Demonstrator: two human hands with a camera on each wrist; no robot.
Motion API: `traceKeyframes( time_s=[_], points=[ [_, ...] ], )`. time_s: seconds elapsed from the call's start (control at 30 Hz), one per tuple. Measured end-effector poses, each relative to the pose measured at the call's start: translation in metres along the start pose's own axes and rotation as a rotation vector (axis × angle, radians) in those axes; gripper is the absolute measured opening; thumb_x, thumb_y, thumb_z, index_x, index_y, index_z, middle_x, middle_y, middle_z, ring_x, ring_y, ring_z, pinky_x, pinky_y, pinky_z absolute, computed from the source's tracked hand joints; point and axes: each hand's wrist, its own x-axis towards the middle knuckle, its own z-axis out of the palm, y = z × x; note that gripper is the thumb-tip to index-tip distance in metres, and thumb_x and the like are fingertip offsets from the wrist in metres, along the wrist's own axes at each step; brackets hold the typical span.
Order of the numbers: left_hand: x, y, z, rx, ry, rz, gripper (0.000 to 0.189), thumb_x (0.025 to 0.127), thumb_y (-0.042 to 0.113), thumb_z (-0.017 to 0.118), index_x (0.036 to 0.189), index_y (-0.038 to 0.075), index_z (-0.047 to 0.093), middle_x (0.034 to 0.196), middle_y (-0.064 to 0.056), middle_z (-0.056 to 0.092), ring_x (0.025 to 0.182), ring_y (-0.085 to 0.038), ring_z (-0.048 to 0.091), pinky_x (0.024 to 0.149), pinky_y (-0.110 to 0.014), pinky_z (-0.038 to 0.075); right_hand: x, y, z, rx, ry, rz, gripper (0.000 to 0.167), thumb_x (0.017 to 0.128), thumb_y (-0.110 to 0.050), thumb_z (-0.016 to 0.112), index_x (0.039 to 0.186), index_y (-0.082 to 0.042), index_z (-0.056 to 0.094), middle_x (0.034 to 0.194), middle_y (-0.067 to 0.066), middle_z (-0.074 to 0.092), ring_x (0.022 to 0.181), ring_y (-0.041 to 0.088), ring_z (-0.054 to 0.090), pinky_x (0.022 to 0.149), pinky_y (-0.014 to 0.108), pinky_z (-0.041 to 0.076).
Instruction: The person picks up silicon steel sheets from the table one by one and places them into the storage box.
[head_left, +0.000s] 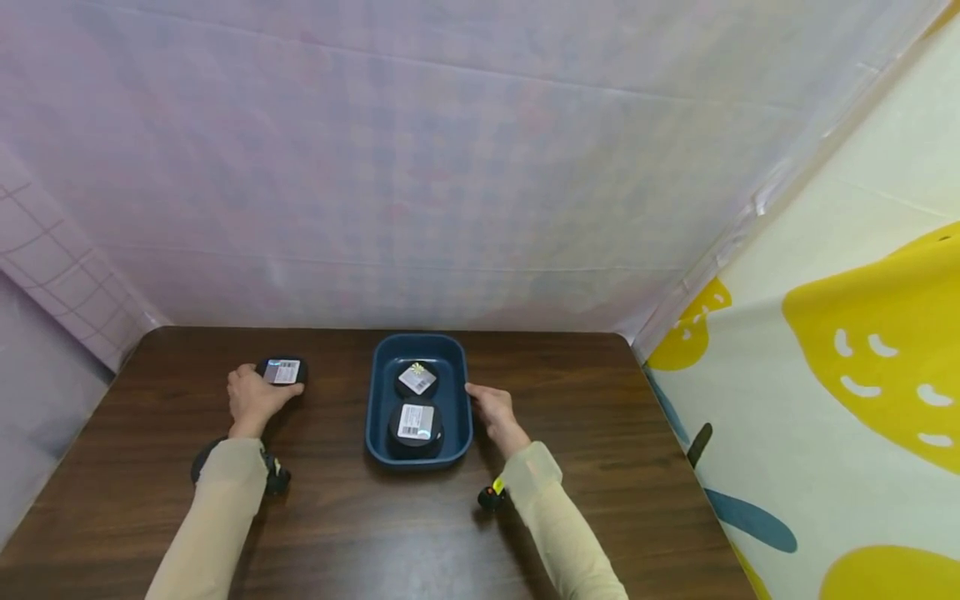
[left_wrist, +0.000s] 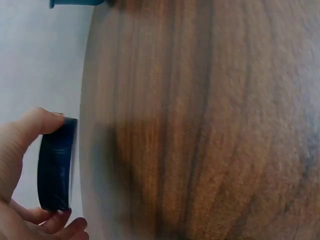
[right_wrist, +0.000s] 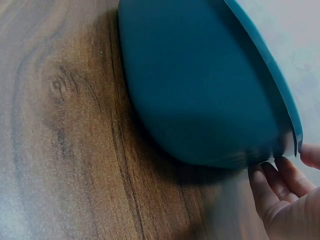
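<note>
On the left of the table, my left hand (head_left: 253,398) grips a black disc-shaped container (head_left: 285,371) by its sides. A white and silver barcode label covers its top. The left wrist view shows the thumb on one side of the black container (left_wrist: 57,165) and the fingers curled at the opposite side. A dark blue tray (head_left: 380,383) stands in the middle. My right hand (head_left: 495,414) holds its right wall, thumb at the rim and fingertips against the outside of the tray (right_wrist: 200,90). Inside lie a black round container (head_left: 417,379) and a larger-looking one (head_left: 416,422), both labelled.
The dark brown wooden table (head_left: 322,533) meets a pale cloth-covered wall (head_left: 420,167) at its back edge. To the right hangs a white cloth with yellow fruit prints (head_left: 885,333). Each wrist wears a small black camera, with the right one (head_left: 491,497) low over the table.
</note>
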Motion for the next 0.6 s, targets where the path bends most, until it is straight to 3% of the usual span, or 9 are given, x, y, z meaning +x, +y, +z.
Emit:
traceKeyframes(
  time_s=[0.2, 0.4, 0.6],
  points=[
    [0.001, 0.009, -0.001, -0.167, 0.143, 0.057, 0.088, 0.068, 0.021, 0.081, 0.132, -0.014, 0.031, 0.127, -0.033, 0.034, 0.116, -0.045, 0.034, 0.099, -0.054, 0.032, 0.000, 0.000, -0.001, -0.007, 0.007, 0.008, 0.032, 0.081, -0.007, 0.070, 0.104, 0.013, 0.064, 0.086, 0.014, 0.070, 0.072, 0.013, 0.065, 0.074, 0.030, 0.055],
    [0.000, 0.019, -0.003, -0.297, 0.277, 0.169, 0.080, 0.065, 0.017, 0.083, 0.125, -0.010, 0.039, 0.123, -0.027, 0.038, 0.113, -0.039, 0.037, 0.096, -0.048, 0.032, 0.000, -0.001, 0.000, -0.021, 0.018, 0.021, 0.033, 0.081, -0.009, 0.070, 0.106, 0.012, 0.064, 0.089, 0.014, 0.070, 0.073, 0.013, 0.065, 0.075, 0.029, 0.055],
    [-0.005, 0.032, -0.009, -0.392, 0.316, 0.216, 0.076, 0.067, 0.016, 0.083, 0.126, -0.005, 0.040, 0.123, -0.021, 0.036, 0.112, -0.033, 0.040, 0.094, -0.042, 0.036, 0.000, -0.002, 0.001, -0.017, 0.018, 0.008, 0.033, 0.081, -0.008, 0.070, 0.106, 0.012, 0.064, 0.089, 0.015, 0.070, 0.073, 0.013, 0.065, 0.074, 0.030, 0.055]
  ],
)
